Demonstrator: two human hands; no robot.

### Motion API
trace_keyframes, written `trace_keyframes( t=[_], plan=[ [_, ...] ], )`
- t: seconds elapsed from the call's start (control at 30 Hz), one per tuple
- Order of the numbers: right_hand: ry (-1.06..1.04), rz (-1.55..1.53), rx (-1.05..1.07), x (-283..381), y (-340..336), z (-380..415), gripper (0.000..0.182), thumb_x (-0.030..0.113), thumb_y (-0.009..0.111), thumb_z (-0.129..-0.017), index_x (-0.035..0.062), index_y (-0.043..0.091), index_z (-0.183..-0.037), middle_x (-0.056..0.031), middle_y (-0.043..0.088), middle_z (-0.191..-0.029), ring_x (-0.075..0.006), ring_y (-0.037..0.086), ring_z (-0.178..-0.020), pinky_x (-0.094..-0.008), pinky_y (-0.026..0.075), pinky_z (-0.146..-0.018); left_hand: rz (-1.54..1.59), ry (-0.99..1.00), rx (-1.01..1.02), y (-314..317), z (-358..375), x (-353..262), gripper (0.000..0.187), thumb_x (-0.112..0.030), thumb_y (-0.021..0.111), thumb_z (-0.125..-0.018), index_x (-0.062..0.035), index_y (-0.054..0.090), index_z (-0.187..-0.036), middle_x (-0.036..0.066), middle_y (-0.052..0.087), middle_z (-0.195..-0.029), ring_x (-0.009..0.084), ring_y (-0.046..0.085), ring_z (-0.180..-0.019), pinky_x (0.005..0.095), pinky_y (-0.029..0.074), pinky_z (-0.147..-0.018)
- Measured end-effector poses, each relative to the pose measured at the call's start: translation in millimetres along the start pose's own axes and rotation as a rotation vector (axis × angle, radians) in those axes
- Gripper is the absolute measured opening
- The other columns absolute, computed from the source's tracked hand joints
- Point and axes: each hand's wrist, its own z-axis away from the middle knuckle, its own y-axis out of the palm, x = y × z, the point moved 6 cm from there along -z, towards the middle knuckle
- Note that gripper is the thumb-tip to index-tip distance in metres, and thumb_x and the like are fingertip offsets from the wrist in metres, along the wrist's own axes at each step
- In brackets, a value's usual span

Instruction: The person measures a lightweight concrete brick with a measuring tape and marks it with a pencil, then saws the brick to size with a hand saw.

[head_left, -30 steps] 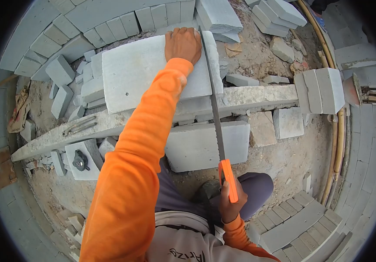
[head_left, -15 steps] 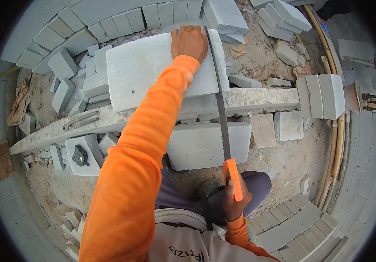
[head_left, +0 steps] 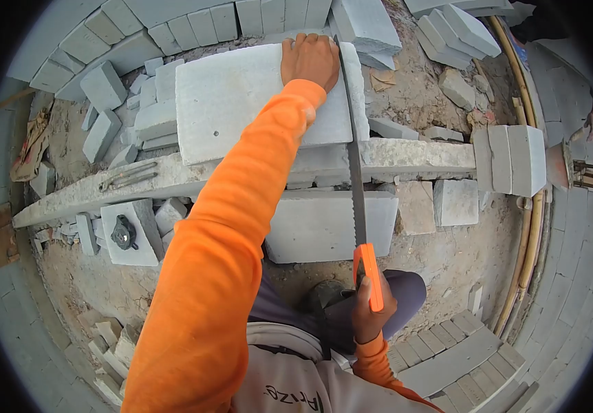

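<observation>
A large pale lightweight concrete block point(head_left: 241, 103) lies flat over a rough concrete beam point(head_left: 420, 155). Near its far right corner my left hand point(head_left: 310, 60) presses on top, fingers bent over the far edge. My right hand point(head_left: 373, 310) is closed round the orange handle of a hand saw point(head_left: 357, 186). The long toothed blade runs across the block close to its right end, with a narrow strip of block on the other side. The blade's tip shows just past the far edge, beside my left hand.
Below the beam stands another block point(head_left: 331, 227). A small black round device point(head_left: 124, 233) rests on a block at left. Cut pieces point(head_left: 510, 160) stand on the beam's right end. Bamboo poles point(head_left: 532, 227) run along the right. Block offcuts point(head_left: 104, 86) lie at the left.
The view has shifted slightly. The saw and both hands keep nearly the same place against the block, with my left hand still pressing on it.
</observation>
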Motion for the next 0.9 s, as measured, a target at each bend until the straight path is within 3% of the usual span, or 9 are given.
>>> trace_keyframes(
  t=[0.07,0.13,0.23,0.3,0.4,0.57,0.63,0.77,0.9],
  plan=[
    [-0.042,0.093,0.007,-12,-27,55,0.035,0.017,0.062,-0.099,-0.0084,0.067,-0.123,-0.0207,0.075,-0.109,-0.0226,0.074,-0.096,-0.0307,0.056,-0.081,-0.021,0.012,-0.007,1,-3,1,0.032,-0.025,0.046,-0.1,-0.0074,0.073,-0.1,0.01,0.073,-0.106,0.0278,0.064,-0.107,0.0441,0.041,-0.101],
    [-0.001,0.069,0.019,-12,-22,42,0.033,0.016,0.062,-0.099,-0.0075,0.067,-0.123,-0.0179,0.075,-0.105,-0.0188,0.072,-0.088,-0.0293,0.055,-0.077,-0.031,0.036,-0.006,6,8,-4,0.032,-0.024,0.046,-0.1,-0.0076,0.073,-0.099,0.009,0.073,-0.105,0.0281,0.064,-0.106,0.0444,0.041,-0.101],
    [0.031,-0.062,0.02,17,34,-63,0.032,0.017,0.059,-0.102,-0.0088,0.068,-0.119,-0.0134,0.074,-0.094,-0.0143,0.067,-0.08,-0.0282,0.053,-0.075,-0.035,0.05,-0.031,5,6,0,0.03,-0.024,0.047,-0.1,-0.0085,0.073,-0.097,0.008,0.073,-0.103,0.027,0.063,-0.106,0.0441,0.04,-0.1],
    [0.124,-0.114,0.171,28,57,-129,0.029,0.014,0.059,-0.102,-0.0076,0.068,-0.12,-0.0102,0.073,-0.09,-0.0107,0.061,-0.074,-0.0271,0.051,-0.071,-0.008,0.03,0.034,2,1,2,0.027,-0.022,0.049,-0.098,-0.0097,0.073,-0.096,0.006,0.072,-0.103,0.024,0.062,-0.107,0.043,0.038,-0.1],
    [0.087,-0.166,0.09,7,50,-91,0.029,0.012,0.062,-0.099,-0.0054,0.067,-0.123,-0.0105,0.073,-0.089,-0.0102,0.062,-0.073,-0.0267,0.052,-0.068,-0.008,0.03,0.039,-3,1,-1,0.034,-0.025,0.044,-0.101,-0.0078,0.073,-0.099,0.008,0.072,-0.103,0.0278,0.063,-0.106,0.045,0.041,-0.099],
    [-0.009,0.044,0.023,-19,-15,38,0.031,0.014,0.059,-0.101,-0.0092,0.068,-0.119,-0.0169,0.075,-0.099,-0.0197,0.071,-0.087,-0.0303,0.055,-0.08,-0.035,0.029,-0.003,1,1,0,0.034,-0.025,0.044,-0.101,-0.0073,0.073,-0.1,0.008,0.072,-0.102,0.0276,0.062,-0.107,0.0452,0.042,-0.098],
    [-0.014,0.046,0.029,-15,-13,26,0.031,0.014,0.06,-0.101,-0.0092,0.068,-0.12,-0.0162,0.075,-0.1,-0.0183,0.07,-0.087,-0.0297,0.054,-0.08,-0.038,0.042,-0.03,4,3,0,0.034,-0.025,0.044,-0.101,-0.0071,0.073,-0.099,0.008,0.072,-0.102,0.0278,0.062,-0.107,0.0453,0.042,-0.098],
    [0.03,-0.158,0.088,24,62,-118,0.032,0.013,0.062,-0.1,-0.0063,0.067,-0.125,-0.0059,0.066,-0.082,-0.0076,0.056,-0.07,-0.024,0.048,-0.066,-0.03,0.045,-0.008,3,3,-2,0.034,-0.025,0.044,-0.101,-0.0069,0.073,-0.099,0.009,0.073,-0.103,0.0283,0.063,-0.106,0.0454,0.042,-0.099],
    [0.051,-0.146,0.049,12,52,-89,0.03,0.014,0.061,-0.101,-0.0063,0.068,-0.122,-0.0064,0.068,-0.084,-0.0101,0.058,-0.072,-0.0254,0.049,-0.068,0.009,0.066,0.017,0,5,-5,0.035,-0.025,0.044,-0.101,-0.0072,0.073,-0.099,0.009,0.073,-0.104,0.0286,0.063,-0.106,0.0453,0.041,-0.1]
  ],
)
